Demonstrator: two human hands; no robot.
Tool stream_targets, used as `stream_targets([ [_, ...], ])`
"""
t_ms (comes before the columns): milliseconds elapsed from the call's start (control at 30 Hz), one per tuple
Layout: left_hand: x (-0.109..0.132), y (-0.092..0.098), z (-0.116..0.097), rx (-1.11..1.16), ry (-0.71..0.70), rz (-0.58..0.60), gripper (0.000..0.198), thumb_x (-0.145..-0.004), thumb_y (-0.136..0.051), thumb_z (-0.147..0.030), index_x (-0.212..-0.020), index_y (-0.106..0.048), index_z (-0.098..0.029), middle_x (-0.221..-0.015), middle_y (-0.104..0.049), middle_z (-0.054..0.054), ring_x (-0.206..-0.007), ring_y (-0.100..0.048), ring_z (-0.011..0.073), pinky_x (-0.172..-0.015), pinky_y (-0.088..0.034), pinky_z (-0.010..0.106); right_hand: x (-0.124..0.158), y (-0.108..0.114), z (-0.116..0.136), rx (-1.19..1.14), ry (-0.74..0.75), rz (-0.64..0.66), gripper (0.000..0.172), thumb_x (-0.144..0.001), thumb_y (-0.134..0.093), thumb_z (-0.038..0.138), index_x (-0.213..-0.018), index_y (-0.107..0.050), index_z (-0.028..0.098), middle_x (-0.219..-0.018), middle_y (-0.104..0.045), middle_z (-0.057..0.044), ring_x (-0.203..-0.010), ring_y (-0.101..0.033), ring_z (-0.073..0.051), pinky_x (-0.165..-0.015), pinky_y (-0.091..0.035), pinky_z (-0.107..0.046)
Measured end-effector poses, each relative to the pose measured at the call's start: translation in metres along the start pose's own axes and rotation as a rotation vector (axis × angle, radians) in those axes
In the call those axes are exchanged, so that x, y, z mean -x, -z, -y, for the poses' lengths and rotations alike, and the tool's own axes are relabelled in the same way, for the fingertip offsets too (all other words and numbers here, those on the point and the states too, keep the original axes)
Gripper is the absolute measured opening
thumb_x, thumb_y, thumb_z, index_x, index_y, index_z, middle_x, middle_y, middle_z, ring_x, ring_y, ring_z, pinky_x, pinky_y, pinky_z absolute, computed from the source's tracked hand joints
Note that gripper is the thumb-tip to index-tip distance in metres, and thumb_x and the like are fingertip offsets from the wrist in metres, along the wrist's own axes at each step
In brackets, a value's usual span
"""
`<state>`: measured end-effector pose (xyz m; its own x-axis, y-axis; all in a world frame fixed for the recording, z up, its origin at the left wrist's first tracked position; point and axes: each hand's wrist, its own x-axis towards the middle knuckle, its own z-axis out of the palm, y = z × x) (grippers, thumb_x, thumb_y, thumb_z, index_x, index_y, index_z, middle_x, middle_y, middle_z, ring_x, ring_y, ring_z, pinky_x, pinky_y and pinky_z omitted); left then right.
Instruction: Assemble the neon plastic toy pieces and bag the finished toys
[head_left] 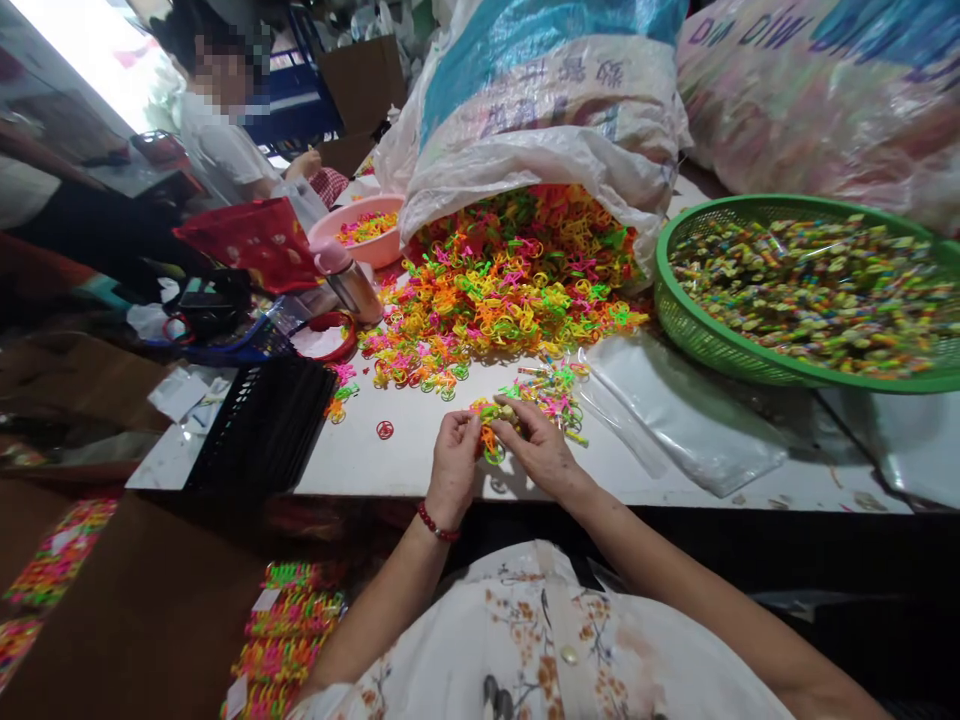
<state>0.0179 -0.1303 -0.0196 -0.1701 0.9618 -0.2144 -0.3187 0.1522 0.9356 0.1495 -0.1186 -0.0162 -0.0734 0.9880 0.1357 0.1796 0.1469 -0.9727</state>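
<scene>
Bright plastic pieces point(487, 440) sit pinched in my left hand point(454, 457) and right hand point(541, 455), near the middle of the front edge of the counter point(397, 470); beyond, a heap point(487, 310) (pink, orange, yellow, green) lies at a sack's point(555, 100) mouth.

The plastic pieces point(495, 300) are mixed yellow, orange, pink, red and bright green, against the plain white worktop point(390, 468). The woven sack point(540, 90) is white with a blue panel and purple-blue printed characters. The basket point(705, 330) is solid green; its small contents point(810, 290) are multicoloured. The bowl point(384, 250) is pale pink, the stacked trays point(255, 420) black, the bracelet point(437, 526) dark red. The shirt point(525, 620) is white with a brown-orange floral print.
</scene>
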Motion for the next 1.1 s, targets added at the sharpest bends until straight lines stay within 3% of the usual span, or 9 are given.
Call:
stream_targets([
  [67, -0.003, 0.000, 0.001, 0.016, 0.002, -0.062, 0.040, -0.075, -0.071, -0.048, -0.091, -0.050, -0.018, -0.073, -0.056, -0.004, -0.060, -0.052, 0.0075, -0.059, -0.043, 0.021, 0.003, 0.004, 0.004, 0.131, 0.016, -0.004, 0.035, -0.092, -0.051, 0.042, -0.119, -0.062, 0.022, -0.110, -0.063, -0.008, -0.098, -0.059, -0.020, -0.086, -0.047, -0.034],
  [133, -0.006, 0.001, 0.000, 0.028, -0.023, -0.118, 0.038, -0.077, -0.068, -0.047, -0.092, -0.049, -0.018, -0.077, -0.057, -0.003, -0.064, -0.055, 0.0087, -0.062, -0.045, 0.022, 0.006, 0.008, 0.007, 0.188, 0.022, 0.079, 0.031, -0.095, -0.044, 0.038, -0.114, -0.063, 0.021, -0.100, -0.066, -0.007, -0.092, -0.060, -0.020, -0.083, -0.047, -0.034],
  [267, -0.008, 0.002, -0.001, -0.026, -0.085, -0.133, 0.033, -0.081, -0.062, -0.045, -0.098, -0.048, -0.019, -0.074, -0.054, -0.004, -0.057, -0.050, 0.0080, -0.056, -0.042, 0.022, 0.013, 0.007, 0.004, 0.100, 0.020, 0.224, 0.028, -0.092, -0.052, 0.036, -0.113, -0.063, 0.021, -0.088, -0.069, -0.004, -0.080, -0.063, -0.019, -0.076, -0.048, -0.032],
  [433, -0.002, 0.000, -0.002, -0.199, -0.221, -0.108, 0.027, -0.087, -0.057, -0.039, -0.105, -0.050, -0.019, -0.075, -0.050, -0.004, -0.065, -0.049, 0.0093, -0.061, -0.041, 0.022, 0.015, 0.001, -0.002, 0.061, -0.042, 0.189, 0.021, -0.089, -0.056, 0.036, -0.101, -0.061, 0.020, -0.086, -0.068, -0.002, -0.079, -0.063, -0.017, -0.073, -0.047, -0.030],
  [600, 0.000, -0.001, 0.000, -0.234, -0.244, -0.080, 0.021, -0.090, -0.055, -0.037, -0.099, -0.051, -0.019, -0.080, -0.052, -0.001, -0.069, -0.050, 0.0105, -0.064, -0.042, 0.022, 0.013, 0.004, 0.003, 0.091, -0.018, 0.212, 0.016, -0.091, -0.054, 0.034, -0.092, -0.063, 0.020, -0.078, -0.066, 0.001, -0.072, -0.058, -0.014, -0.067, -0.043, -0.027],
  [867, 0.000, -0.002, -0.001, -0.302, -0.252, -0.080, 0.020, -0.089, -0.054, -0.038, -0.098, -0.051, -0.020, -0.077, -0.050, -0.002, -0.064, -0.046, 0.0109, -0.061, -0.040, 0.023, 0.017, 0.003, 0.000, 0.084, 0.042, 0.170, 0.014, -0.088, -0.060, 0.031, -0.095, -0.066, 0.021, -0.085, -0.070, -0.001, -0.078, -0.063, -0.017, -0.073, -0.047, -0.029],
  [1100, -0.003, 0.000, 0.002, -0.281, -0.214, -0.091, 0.018, -0.088, -0.055, -0.036, -0.096, -0.051, -0.020, -0.079, -0.052, -0.001, -0.068, -0.048, 0.0116, -0.063, -0.041, 0.023, 0.019, 0.001, -0.005, 0.310, 0.214, 0.131, 0.018, -0.092, -0.052, 0.027, -0.104, -0.065, 0.022, -0.092, -0.071, -0.007, -0.082, -0.067, -0.020, -0.077, -0.052, -0.032],
])
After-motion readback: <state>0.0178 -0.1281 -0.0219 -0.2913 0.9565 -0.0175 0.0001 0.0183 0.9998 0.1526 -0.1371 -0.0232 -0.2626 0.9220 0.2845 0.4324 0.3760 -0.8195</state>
